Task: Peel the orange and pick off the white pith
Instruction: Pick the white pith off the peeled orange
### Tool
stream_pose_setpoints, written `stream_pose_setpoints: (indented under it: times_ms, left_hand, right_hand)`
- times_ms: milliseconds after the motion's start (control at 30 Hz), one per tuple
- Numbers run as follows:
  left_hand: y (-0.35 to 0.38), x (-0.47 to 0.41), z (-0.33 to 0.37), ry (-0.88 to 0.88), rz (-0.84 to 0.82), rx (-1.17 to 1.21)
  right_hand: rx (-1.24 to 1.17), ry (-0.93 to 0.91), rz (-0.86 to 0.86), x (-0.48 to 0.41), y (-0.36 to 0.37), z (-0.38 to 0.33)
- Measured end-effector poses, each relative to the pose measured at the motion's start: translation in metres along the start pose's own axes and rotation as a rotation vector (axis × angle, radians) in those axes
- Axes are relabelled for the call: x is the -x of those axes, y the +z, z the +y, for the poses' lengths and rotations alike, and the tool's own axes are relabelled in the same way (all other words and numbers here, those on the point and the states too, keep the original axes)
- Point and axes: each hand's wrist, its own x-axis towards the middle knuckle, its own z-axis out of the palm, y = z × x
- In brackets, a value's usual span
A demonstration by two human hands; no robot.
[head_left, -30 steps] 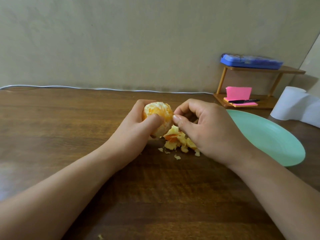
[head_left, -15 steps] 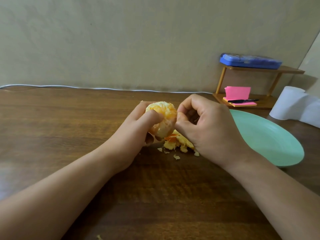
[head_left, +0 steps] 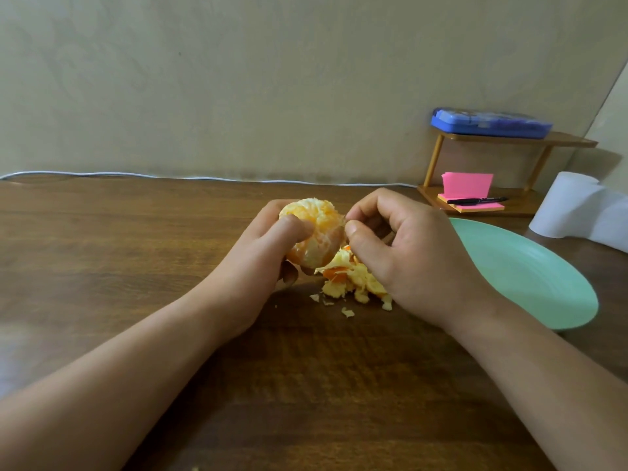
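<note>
Pinching at the right edge of the orange (head_left: 314, 232), the right hand (head_left: 407, 253) has thumb and forefinger pressed together, seemingly on a shred of the white pith (head_left: 319, 246) that streaks the fruit, though the shred itself is too small to be sure of. The left hand (head_left: 268, 253) grips the orange from the left, thumb across its front, holding it just above the wooden table (head_left: 136, 249) at the centre of the frame. The rind looks fully off, so only pith picking is likely left.

Several things could go wrong from here:
- A nail dug too deep could tear a segment's skin and let juice run.
- A hard squeeze from the left hand could split the segments apart.
- A sharp tug may snap the pith short and leave the rest stuck on.
- The right wrist sits over the peel pile (head_left: 350, 283), below and right of the fruit, so a sweep of that arm could scatter scraps across the table.

The green plate (head_left: 530, 277) at the right of the frame holds none of the peel, which lies on the table beside it. On the small wooden rack (head_left: 509, 139) at upper right, the top tier carries a closed blue case (head_left: 489, 122), contents hidden, and the bottom tier holds pink sticky notes (head_left: 467, 185) with a black pen (head_left: 475, 200) on them
</note>
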Motion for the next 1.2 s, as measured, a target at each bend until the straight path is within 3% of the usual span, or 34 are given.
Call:
stream_pose_setpoints:
  times_ms: [267, 500, 833, 1200]
  left_hand:
    - [0.005, 0.006, 0.003, 0.2, 0.08, -0.349]
    - [0.011, 0.006, 0.002, 0.28, 0.13, -0.461]
    - [0.011, 0.008, 0.003, 0.215, 0.093, -0.333]
    - [0.003, 0.002, 0.001, 0.017, -0.005, -0.024]
  right_hand:
    - [0.195, 0.012, -0.04, 0.001, 0.0, 0.003]
    - [0.241, -0.001, 0.01, 0.001, 0.006, 0.002]
    - [0.205, 0.024, 0.06, 0.002, 0.008, 0.001]
    - [-0.061, 0.057, -0.008, -0.001, 0.004, 0.004]
